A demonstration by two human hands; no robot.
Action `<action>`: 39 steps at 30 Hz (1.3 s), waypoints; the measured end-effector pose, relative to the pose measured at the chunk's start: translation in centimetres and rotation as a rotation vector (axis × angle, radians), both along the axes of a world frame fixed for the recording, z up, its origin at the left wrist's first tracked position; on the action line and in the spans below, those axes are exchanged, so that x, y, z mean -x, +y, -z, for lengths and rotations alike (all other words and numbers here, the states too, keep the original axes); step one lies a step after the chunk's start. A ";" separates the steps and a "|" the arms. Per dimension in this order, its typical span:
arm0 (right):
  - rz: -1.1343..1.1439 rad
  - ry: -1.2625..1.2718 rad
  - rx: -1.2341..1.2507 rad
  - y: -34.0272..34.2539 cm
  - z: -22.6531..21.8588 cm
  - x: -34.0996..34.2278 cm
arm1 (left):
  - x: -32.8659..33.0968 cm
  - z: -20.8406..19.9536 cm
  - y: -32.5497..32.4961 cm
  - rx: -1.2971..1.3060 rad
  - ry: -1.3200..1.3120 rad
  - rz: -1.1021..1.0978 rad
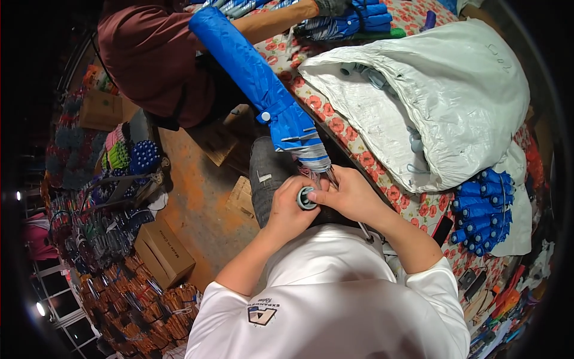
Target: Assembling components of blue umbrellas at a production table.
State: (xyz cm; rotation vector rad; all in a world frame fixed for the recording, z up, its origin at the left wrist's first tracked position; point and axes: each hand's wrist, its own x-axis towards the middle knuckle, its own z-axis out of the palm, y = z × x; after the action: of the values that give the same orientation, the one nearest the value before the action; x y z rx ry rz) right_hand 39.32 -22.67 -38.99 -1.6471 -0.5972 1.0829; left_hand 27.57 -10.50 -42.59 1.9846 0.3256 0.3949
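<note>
A folded blue umbrella (239,63) slants from the upper left down to my hands, its strap fastened with a white button and its silvery rib ends toward me. My left hand (283,206) is closed around a hollow, grey-green round plastic piece (306,207), apparently the umbrella's handle, with its round opening facing up. Across from it, my right hand (354,196) lays its thumb on that piece's rim, and its fingers are curled by the rib ends. Whether those fingers grip the ribs or the handle is partly hidden. A thin metal rod (363,230) shows below my right wrist.
A large white sack (472,90) with grey-green pieces inside lies on the flowered tablecloth (335,122). Bundled blue umbrellas (483,209) sit at right. At upper left a person in a maroon top (152,54) reaches over the table. Cardboard boxes (164,251) and stacked bundles stand at left.
</note>
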 end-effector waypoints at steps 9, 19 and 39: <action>0.020 0.014 0.045 0.3 -0.3 -0.3 | 0.6 0.0 -0.7 0.371 0.104 0.032; -0.080 0.471 -0.177 -1.3 3.2 -1.4 | -0.9 0.5 -2.3 0.771 -0.538 -0.121; 0.116 0.123 0.020 -1.6 5.8 -2.4 | -0.3 -3.7 -3.4 0.455 -0.588 0.034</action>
State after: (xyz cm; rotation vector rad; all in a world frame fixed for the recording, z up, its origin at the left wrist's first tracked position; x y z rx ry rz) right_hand 41.76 -24.32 -44.77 -1.5989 -0.4074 1.0984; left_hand 27.92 -13.92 -38.85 1.3547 0.0002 0.7822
